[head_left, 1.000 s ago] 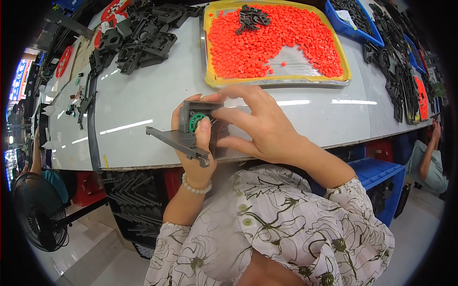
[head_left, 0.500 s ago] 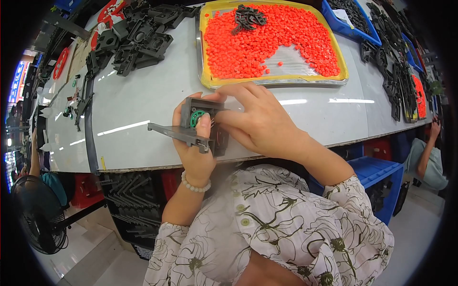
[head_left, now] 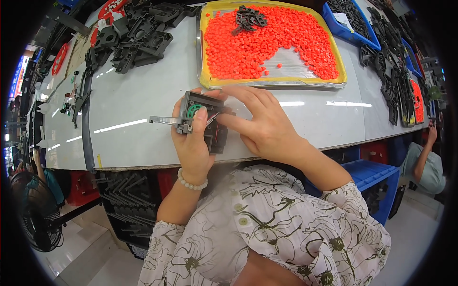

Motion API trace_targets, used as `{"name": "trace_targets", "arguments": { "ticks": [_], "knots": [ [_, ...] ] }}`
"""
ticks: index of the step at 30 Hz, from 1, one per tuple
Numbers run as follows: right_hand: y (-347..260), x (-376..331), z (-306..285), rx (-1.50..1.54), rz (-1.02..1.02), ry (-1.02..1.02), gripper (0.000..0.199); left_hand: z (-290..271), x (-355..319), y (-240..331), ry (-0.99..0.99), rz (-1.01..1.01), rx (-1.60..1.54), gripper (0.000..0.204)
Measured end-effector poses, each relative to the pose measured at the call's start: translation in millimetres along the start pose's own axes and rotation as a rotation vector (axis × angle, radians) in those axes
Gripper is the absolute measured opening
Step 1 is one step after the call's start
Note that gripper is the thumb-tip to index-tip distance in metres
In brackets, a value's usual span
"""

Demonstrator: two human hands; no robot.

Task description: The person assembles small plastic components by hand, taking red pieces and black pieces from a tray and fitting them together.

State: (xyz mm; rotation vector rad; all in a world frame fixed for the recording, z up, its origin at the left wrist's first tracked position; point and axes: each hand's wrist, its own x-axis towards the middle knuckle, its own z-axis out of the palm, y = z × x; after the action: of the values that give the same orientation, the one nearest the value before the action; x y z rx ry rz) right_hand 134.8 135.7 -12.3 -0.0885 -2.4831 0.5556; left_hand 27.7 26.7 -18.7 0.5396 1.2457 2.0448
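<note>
My left hand [head_left: 192, 150] is closed around a dark grey plastic housing [head_left: 215, 138] that stands open above the table's near edge. Its thumb presses beside a green round part [head_left: 192, 110] seated inside. A thin grey arm-like piece [head_left: 162, 120] juts out from the housing to the left. Thin light and dark wires [head_left: 213, 118] run across the inside. My right hand [head_left: 265, 125] is at the right side of the housing, fingers apart. Its index fingertip touches the wires, while the upper fingers lie by the top edge, slightly blurred. The right thumb tip is partly hidden.
A metal tray [head_left: 274, 85] with yellow edging holds many small red plastic pieces and a dark clump. Black plastic parts [head_left: 140, 43] are heaped at the far left, more [head_left: 389, 81] at the right near a blue bin [head_left: 350, 34]. A fan [head_left: 36, 212] stands lower left.
The housing has turned a little in my left hand, and the thin arm now points more level. My right fingers have spread, the upper ones lifting apart from the index finger.
</note>
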Motion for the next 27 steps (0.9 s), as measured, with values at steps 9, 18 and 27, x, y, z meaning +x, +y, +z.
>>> {"name": "trace_targets", "arguments": {
  "ticks": [9, 18, 27],
  "knots": [
    [6.3, -14.2, -12.5, 0.244, 0.195, 0.062, 0.041, 2.0, 1.5, -0.3, -0.015, -0.002, -0.009, 0.042],
    [67.4, -80.9, -111.3, -0.26, 0.477, 0.213, 0.032, 1.9, 8.0, -11.2, -0.036, -0.019, -0.19, 0.033],
    [121.2, -161.3, -206.9, -0.536, 0.876, 0.347, 0.026, -2.7, 2.2, -22.4, 0.042, -0.209, -0.2, 0.044]
  ]
}}
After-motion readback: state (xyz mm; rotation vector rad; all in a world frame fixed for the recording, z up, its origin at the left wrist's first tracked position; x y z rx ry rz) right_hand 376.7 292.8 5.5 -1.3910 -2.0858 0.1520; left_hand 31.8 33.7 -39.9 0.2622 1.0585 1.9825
